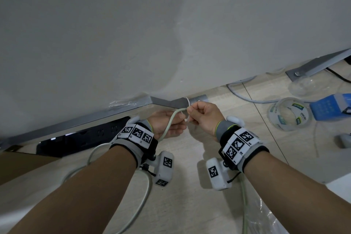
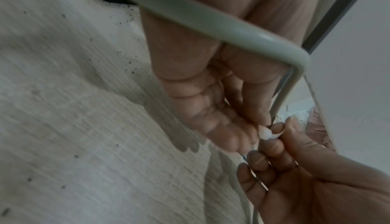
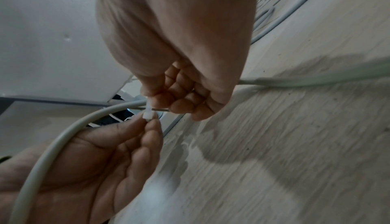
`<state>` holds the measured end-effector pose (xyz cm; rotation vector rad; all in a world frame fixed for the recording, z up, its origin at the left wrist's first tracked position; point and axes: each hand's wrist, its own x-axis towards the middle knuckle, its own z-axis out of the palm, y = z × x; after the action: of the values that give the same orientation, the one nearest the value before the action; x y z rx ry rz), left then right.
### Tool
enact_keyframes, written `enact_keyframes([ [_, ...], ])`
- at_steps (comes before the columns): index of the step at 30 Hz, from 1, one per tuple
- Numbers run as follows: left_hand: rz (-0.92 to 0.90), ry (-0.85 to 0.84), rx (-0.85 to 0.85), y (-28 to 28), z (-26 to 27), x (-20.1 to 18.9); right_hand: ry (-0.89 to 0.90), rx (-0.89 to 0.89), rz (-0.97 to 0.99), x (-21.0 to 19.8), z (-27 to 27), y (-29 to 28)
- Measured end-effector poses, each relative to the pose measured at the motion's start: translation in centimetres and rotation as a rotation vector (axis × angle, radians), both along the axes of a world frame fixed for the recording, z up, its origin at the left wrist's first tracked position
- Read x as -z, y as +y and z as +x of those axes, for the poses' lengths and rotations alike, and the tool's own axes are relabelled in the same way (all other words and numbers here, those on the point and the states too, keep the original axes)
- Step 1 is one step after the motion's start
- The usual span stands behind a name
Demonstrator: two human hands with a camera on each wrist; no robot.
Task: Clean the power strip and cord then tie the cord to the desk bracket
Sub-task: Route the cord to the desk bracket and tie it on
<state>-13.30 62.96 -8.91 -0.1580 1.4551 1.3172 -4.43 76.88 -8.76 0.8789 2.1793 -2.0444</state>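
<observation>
The underside of the bench (image 1: 133, 34) fills the upper head view, a pale grey surface above a wood-grain floor (image 1: 190, 205). A grey metal desk bracket (image 1: 167, 102) runs along its lower edge, and a second metal bracket (image 1: 319, 64) shows at far right. The black power strip (image 1: 85, 137) lies on the floor under the bracket, at left. Its pale green-grey cord (image 1: 171, 119) loops across the floor, rises over the left palm and bends sharply just below the bracket.

The left hand (image 1: 167, 126) is palm up beneath the cord; its thumb and forefinger fingers (image 3: 152, 127) are pinched on the white head of a cable tie (image 3: 147, 113). The right hand (image 1: 205, 117) is curled into a fist, its fingers (image 3: 175, 97) clamped on the tie's strap just beside the head. The tie loops over the bracket edge, seen in the head view; whether it closes round the cord cannot be told.

On the floor at right lie a roll of clear tape (image 1: 289, 113), a blue box (image 1: 330, 106) just beside it, and a grey cable (image 1: 247, 96) near the bench edge. Clear plastic sheet (image 1: 266, 218) lies at lower right.
</observation>
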Motion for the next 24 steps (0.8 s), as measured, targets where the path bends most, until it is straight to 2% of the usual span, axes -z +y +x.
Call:
enact_keyframes([
  [5, -0.062, 0.064, 0.075, 0.0, -0.1, -0.5, -0.051, 0.034, -0.015, 0.2, 0.0, -0.5],
  [9, -0.053, 0.051, 0.035, 0.0, 0.2, -1.5, -0.092, 0.07, -0.141, -0.6, 0.1, -0.9],
  [12, -0.051, 0.101, 0.07, -0.2, 0.3, -2.1, -0.131, 0.084, -0.238, -1.1, -0.1, -1.0],
  [18, -0.167, 0.393, 0.054, -0.9, 1.4, -3.4, -0.158, 0.146, -0.253, -1.7, 0.0, -0.9],
  [24, -0.222, 0.827, 0.131, -1.7, 3.4, -3.2, -0.095, 0.24, -0.344, -1.7, 0.8, -1.5],
])
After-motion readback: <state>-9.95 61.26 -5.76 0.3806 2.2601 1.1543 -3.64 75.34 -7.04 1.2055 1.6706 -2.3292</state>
